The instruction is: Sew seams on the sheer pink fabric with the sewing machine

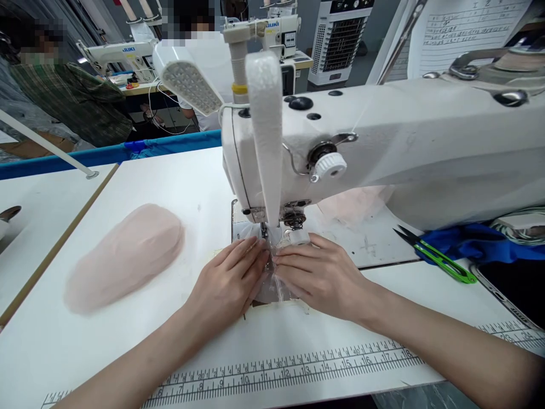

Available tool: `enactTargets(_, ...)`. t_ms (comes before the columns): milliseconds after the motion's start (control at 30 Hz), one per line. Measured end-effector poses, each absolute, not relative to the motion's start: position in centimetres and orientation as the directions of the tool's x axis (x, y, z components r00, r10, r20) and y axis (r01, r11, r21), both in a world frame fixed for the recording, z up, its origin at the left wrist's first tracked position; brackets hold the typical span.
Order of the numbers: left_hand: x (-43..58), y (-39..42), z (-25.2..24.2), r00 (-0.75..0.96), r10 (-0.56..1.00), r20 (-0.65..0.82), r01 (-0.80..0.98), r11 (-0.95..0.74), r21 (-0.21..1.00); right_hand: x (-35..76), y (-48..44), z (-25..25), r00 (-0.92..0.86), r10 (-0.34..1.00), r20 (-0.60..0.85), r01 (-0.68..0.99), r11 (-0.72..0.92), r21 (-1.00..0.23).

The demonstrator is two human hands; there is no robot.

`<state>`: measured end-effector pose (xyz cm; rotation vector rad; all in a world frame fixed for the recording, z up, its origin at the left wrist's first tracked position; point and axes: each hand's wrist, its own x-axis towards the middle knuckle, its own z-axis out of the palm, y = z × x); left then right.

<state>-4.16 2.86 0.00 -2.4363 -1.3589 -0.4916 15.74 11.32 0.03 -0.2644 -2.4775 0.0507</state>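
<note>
Sheer, pale fabric [272, 291] lies in folds under the needle area of a white sewing machine [383, 125]. My left hand [232, 278] is on the left of the fabric, fingers close together and gripping it by the presser foot [264, 230]. From the right, my right hand [321, 272] pinches the fabric, its fingertips almost meeting the left ones. The thumbs and part of the fabric are hidden beneath the hands. A bundle of light pink sheer cloth [128, 255] rests on the table to the left.
Green-handled thread snips [443, 258] lie at the right by a blue cloth [481, 241]. More pink cloth [355, 204] sits behind the needle under the machine arm. A ruler strip [272, 372] runs along the front edge. Two people work at machines beyond the table.
</note>
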Motion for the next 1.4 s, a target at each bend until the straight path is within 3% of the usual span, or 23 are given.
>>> enactTargets(300,-4.18,2.56,-0.12,0.554,0.722,0.416,0.832,-0.499,-0.241,15.62,11.03,-0.13,-0.797,0.156,0.584,0.172,0.985,-0.029)
enactTargets(1033,-4.29,3.15,-0.09,0.526,0.735,0.427,0.850,-0.470,-0.239,15.41,11.74,-0.63,-0.778,0.165,0.606,0.198,0.980,-0.013)
enactTargets(1400,-4.01,2.48,0.30,0.531,0.714,0.457,0.842,-0.506,-0.188,15.61,11.51,-0.54,-0.790,0.132,0.598,0.206,0.977,0.056)
